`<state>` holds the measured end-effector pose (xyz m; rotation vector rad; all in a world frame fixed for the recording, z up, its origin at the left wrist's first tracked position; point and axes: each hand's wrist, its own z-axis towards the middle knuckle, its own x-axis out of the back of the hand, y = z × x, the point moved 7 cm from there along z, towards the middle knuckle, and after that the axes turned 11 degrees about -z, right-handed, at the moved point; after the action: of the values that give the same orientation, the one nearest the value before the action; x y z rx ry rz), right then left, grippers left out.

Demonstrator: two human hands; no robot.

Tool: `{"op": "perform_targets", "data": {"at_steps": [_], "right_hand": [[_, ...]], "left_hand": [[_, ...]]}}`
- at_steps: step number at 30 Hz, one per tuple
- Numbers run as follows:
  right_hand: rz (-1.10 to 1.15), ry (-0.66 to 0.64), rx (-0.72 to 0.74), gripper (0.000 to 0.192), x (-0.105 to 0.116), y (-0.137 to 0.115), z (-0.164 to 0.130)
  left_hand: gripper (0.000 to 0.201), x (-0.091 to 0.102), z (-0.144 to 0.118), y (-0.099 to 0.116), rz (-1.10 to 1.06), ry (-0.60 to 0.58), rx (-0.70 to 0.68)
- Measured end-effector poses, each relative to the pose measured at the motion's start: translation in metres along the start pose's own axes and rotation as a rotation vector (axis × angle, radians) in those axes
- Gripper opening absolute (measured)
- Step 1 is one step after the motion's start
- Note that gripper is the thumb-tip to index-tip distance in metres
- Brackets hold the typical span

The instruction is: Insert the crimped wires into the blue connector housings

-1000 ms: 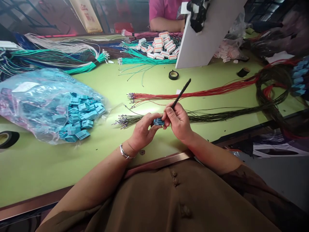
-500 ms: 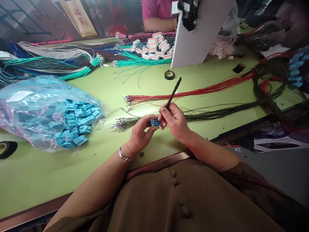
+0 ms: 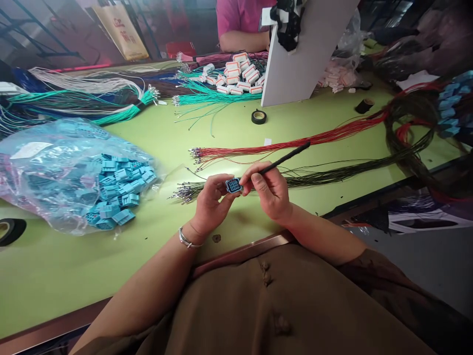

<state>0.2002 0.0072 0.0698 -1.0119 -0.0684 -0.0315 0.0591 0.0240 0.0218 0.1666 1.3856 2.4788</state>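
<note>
Above a green worktable, the left hand pinches a blue connector housing; the right hand grips a black rod-like tool. Best keep the housing steady.

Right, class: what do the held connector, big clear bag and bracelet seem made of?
Connector: probably smooth moulded plastic, from crisp square openings. Clear bag: seemingly thin plastic film, glossy, crinkled, see-through. Bracelet: likely polished metal, by its silvery shine.
</note>
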Motion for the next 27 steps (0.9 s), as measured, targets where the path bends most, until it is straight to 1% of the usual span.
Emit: {"op": "perform_targets", "data": {"at_steps": [6,9,14,17,27], "right_hand": [[-0.106,0.022,0.004,0.020,0.001,-0.004,-0.001],[-0.150,0.027,0.020,0.019,0.001,-0.005,-0.002],[-0.236,-0.006,0.120,0.013,0.000,-0.009,-0.004],[-0.292,-0.030,0.143,0.013,-0.001,-0.009,-0.004],[-0.255,-0.013,0.133,0.012,0.000,-0.009,-0.005]], "left_hand": [[0.038,0.000,0.000,-0.002,-0.049,-0.009,0.019],[0.037,0.000,-0.001,-0.005,-0.064,-0.007,0.041],[0.039,0.002,-0.002,-0.010,-0.085,0.000,0.067],[0.039,0.004,-0.002,-0.011,-0.074,0.015,0.082],[0.038,0.004,-0.001,-0.009,-0.070,0.027,0.070]]}}
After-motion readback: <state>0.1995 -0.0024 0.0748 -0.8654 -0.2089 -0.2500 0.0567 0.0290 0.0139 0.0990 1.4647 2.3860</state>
